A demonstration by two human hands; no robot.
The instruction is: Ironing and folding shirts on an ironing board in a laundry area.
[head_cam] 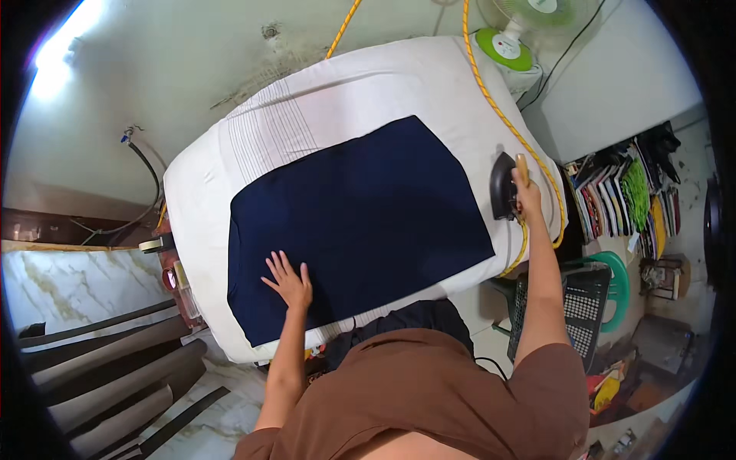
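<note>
A dark navy cloth (368, 218) lies spread over a padded table with a white cover (195, 190). My left hand (292, 283) rests on the cloth's lower left part, palm down with its fingers spread. At the right, my right hand (526, 192) grips the handle of a clothes iron (503, 187). The iron is beside the cloth's right edge, over the white cover. Whether it stands on its heel or lies flat I cannot tell. A yellow cord (497, 112) curves round the right of the iron.
A green and white fan (506, 49) stands beyond the table's far right corner. To the right are hanging clothes (609, 198), a dark plastic crate (581, 310) and a green plastic chair (618, 290). A roll of tape (152, 246) is at the left edge; dark rolls (126, 397) lie lower left.
</note>
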